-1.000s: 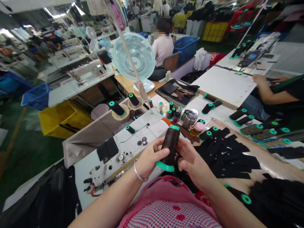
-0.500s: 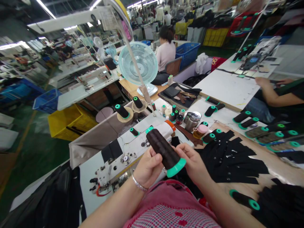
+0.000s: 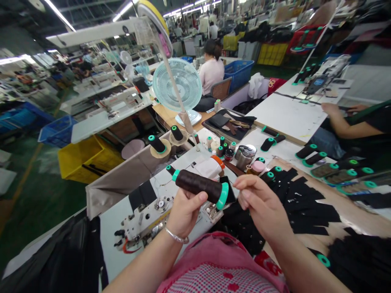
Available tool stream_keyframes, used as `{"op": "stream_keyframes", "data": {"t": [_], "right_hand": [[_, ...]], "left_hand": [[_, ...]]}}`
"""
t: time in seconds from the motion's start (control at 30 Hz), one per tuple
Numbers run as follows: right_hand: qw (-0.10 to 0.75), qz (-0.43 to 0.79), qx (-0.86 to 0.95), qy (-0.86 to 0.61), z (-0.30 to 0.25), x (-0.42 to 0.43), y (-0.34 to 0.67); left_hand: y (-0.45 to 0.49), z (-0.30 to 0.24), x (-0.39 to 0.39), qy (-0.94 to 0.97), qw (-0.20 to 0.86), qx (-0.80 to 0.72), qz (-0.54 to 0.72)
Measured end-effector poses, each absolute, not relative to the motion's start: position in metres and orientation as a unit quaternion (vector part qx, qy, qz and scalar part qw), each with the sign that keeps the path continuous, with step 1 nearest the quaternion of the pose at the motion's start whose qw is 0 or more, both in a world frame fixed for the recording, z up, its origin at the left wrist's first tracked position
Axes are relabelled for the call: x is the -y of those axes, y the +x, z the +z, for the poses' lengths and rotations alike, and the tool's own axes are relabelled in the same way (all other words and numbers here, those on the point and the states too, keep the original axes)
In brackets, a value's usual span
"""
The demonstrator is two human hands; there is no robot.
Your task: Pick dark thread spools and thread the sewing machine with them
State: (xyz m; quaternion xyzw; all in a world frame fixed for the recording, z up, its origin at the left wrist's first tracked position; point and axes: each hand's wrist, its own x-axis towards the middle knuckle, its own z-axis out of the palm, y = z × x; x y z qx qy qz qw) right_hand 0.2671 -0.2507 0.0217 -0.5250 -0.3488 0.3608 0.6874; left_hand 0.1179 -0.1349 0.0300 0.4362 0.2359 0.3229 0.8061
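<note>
Spool point(image 3: 200, 186) of dark thread lies sideways over the sewing machine point(image 3: 152, 207), left hand point(image 3: 185, 211) wrapped around it from below. Right hand point(image 3: 262, 207) hovers beside its green end, fingertips pinched together.

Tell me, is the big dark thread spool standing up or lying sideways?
Sideways. The dark thread spool lies nearly level in the left hand, its wide green base pointing toward the right hand.

a pale fan point(image 3: 176, 84) stands behind the sewing machine point(image 3: 159, 203); black fabric pieces point(image 3: 305, 203) lie right.
</note>
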Motion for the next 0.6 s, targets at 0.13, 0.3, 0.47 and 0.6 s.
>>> {"op": "stream_keyframes", "data": {"t": [0.13, 0.3, 0.47, 0.6], "right_hand": [[0.626, 0.531, 0.369, -0.436, 0.014, 0.245, 0.259], [0.586, 0.464, 0.392, -0.536, 0.013, 0.250, 0.275], [0.659, 0.462, 0.357, -0.474, 0.015, 0.252, 0.284], [0.606, 0.590, 0.356, -0.398, 0.015, 0.242, 0.266]], "left_hand": [[0.111, 0.039, 0.135, 0.452, 0.823, -0.194, 0.285], [0.103, 0.044, 0.129, 0.457, 0.823, -0.200, 0.271], [0.098, 0.040, 0.123, 0.447, 0.829, -0.209, 0.263], [0.096, 0.039, 0.121, 0.461, 0.818, -0.223, 0.263]]}}
